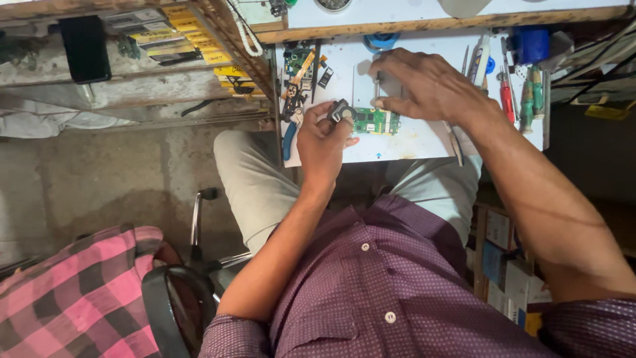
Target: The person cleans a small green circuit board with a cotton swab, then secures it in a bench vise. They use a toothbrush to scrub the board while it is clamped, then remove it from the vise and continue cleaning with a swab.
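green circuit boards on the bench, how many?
2. One circuit board lies under the left hand and right hand; another board sits at the bench's back left. More may be hidden.

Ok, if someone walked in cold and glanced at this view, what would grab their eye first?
Most likely the green circuit board at the middle of the white work surface, with the left hand pinching a small dark part at its left end and the right hand pressing a thin tool onto it. Next, the screwdrivers at the surface's right edge, and the pink checked cloth at bottom left.
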Tool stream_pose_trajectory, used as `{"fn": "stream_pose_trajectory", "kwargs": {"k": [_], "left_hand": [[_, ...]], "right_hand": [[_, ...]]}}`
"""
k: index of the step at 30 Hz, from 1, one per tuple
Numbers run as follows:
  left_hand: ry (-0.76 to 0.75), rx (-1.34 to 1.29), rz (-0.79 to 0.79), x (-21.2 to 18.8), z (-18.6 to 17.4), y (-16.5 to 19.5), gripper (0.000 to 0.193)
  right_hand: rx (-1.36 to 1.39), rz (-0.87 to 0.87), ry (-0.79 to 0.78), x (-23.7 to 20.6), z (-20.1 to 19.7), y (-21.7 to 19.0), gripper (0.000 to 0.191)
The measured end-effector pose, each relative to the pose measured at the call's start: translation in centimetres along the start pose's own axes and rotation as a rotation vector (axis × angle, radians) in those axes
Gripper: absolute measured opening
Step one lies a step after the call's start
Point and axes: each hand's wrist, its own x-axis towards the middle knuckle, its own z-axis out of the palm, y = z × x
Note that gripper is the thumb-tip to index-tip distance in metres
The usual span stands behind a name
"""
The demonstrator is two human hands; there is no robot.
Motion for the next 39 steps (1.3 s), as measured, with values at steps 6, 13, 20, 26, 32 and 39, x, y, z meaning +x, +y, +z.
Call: {"fn": "stream_pose_trajectory", "kwargs": {"k": [6, 13, 20, 26, 32, 39], "left_hand": [[-0.029, 0.173, 0.065, -0.1, -0.1, 0.1, 0.05], [-0.003, 0.184, 0.042, 0.5, 0.1, -0.9, 0.044], [-0.037, 0.179, 0.138, 0.7, 0.0, -1.4, 0.043], [-0.084, 0.142, 0.141, 0.9, 0.0, -1.0, 0.046], [-0.057, 0.329, 0.151, 0.2, 0.0, 0.0, 0.048], [-0.032, 0.543, 0.261, -0.3, -0.2, 0.7, 0.052]], "right_hand": [[-0.018, -0.003, 0.001, 0.2, -0.2, 0.1, 0.046], [-0.041, -0.036, 0.018, 0.4, -0.5, -0.1, 0.05], [-0.067, -0.024, 0.026, 0.4, 0.3, 0.8, 0.052], [-0.115, -0.055, 0.068, 0.2, 1.0, 1.1, 0.045], [-0.047, -0.024, 0.091, -0.5, 1.5, 0.8, 0.038], [-0.02, 0.003, 0.122, -0.6, 2.4, 0.9, 0.038]]}}
